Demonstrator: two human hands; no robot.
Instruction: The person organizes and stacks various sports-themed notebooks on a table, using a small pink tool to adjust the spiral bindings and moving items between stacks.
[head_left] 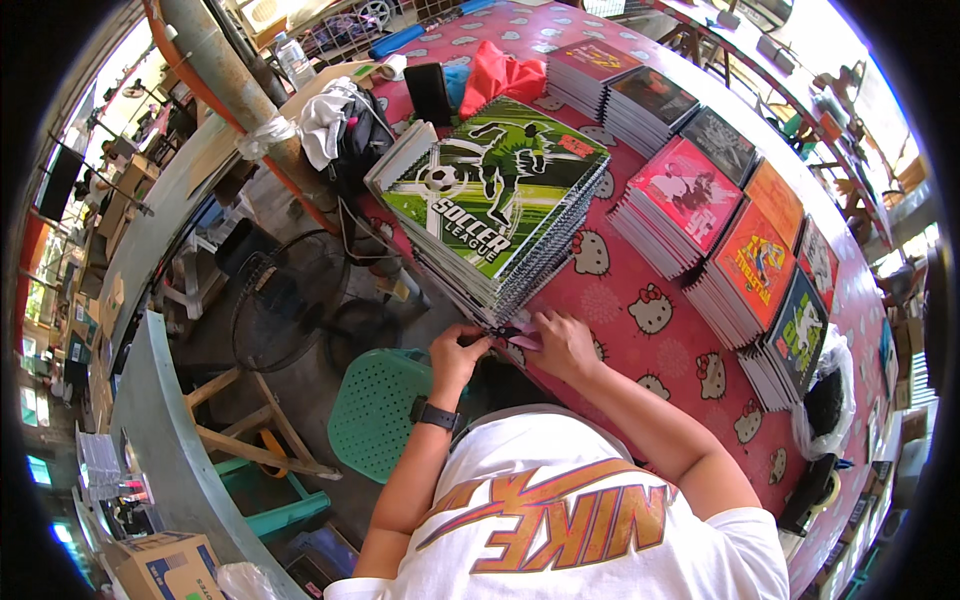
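A tall stack of spiral notebooks (498, 190) with a green soccer-player cover stands at the table's near left edge. Both hands are at its nearest corner, by the wire coils. My left hand (458, 356), with a dark watch on the wrist, is closed in a pinch just off the table edge. What its fingertips hold is too small to make out. My right hand (563, 345) is closed on a small dark tool with a pinkish-purple handle (526, 342). Its tip points toward the left fingers, and the fingers partly cover it.
Several notebook stacks (690, 190) line the table's right side on a pink cat-print cloth (625, 330). A phone-like black object (430, 94) and red cloth (503, 76) lie behind the soccer stack. Left of the table are a green stool (378, 415), a fan (285, 285) and a post (225, 80).
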